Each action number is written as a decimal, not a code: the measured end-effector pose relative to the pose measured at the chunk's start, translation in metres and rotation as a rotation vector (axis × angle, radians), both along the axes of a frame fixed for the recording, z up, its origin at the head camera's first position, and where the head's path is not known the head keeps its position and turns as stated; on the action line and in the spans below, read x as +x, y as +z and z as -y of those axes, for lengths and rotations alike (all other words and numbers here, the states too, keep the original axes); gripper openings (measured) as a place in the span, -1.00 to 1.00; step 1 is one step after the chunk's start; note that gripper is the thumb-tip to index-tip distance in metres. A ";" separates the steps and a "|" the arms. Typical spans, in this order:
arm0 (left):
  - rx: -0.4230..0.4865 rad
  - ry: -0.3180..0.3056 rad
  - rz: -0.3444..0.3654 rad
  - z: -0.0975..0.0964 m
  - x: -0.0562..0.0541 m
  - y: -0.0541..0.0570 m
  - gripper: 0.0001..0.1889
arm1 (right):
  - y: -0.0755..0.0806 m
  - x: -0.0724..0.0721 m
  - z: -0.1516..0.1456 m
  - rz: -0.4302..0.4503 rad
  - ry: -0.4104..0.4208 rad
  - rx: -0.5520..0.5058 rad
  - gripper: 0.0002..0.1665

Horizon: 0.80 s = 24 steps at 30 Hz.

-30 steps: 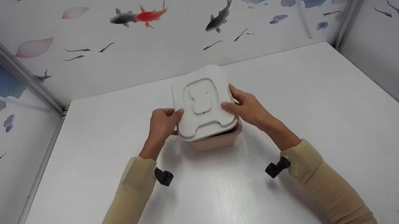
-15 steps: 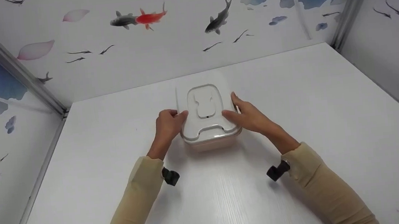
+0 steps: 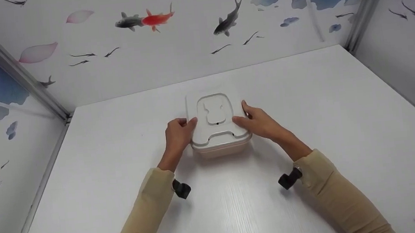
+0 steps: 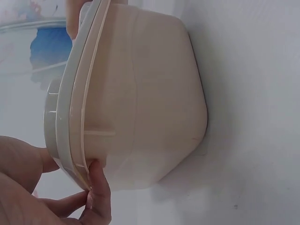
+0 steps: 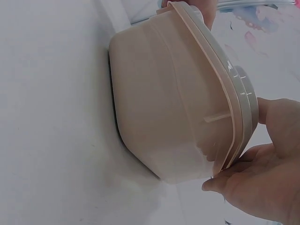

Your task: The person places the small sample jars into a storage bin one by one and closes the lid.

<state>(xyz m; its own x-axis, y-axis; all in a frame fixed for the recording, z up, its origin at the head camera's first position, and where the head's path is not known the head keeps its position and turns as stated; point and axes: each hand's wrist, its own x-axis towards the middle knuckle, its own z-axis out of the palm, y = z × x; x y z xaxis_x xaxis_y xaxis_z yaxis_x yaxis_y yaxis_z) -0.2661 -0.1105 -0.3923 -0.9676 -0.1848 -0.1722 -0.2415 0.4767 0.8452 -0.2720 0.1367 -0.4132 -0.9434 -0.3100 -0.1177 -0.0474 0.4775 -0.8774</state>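
Observation:
A pale pink plastic storage box (image 3: 220, 153) stands on the white table, its white lid (image 3: 201, 134) lying level along the rim. My left hand (image 3: 179, 135) grips the left side, thumb on top of the lid; in the left wrist view its fingers (image 4: 99, 192) curl up under the box's rim. On the opposite side my right hand (image 3: 263, 121) pinches the edge, with the thumb on the lid and the fingers (image 5: 229, 180) at the rim below. The lid's top has a raised panel and a notch at the front. The box's inside is hidden.
The white table (image 3: 344, 118) extends around the box on all sides. Behind it rises a white wall panel (image 3: 186, 57) printed with fish, and further panels close off the left and right. Black wrist cameras (image 3: 182, 189) hang near both sleeves.
The lid, earlier tilted with a dark gap at the front right, has come down level onto the box. Both hands have lowered with it, the left also shifting slightly right.

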 end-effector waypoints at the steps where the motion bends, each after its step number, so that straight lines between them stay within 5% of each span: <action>1: 0.005 0.006 -0.002 0.000 0.001 -0.001 -0.47 | 0.000 0.001 0.000 0.002 0.000 0.000 0.02; 24: 0.016 -0.069 -0.012 0.003 0.007 -0.011 -0.40 | -0.001 -0.001 -0.005 -0.022 0.066 0.034 -0.05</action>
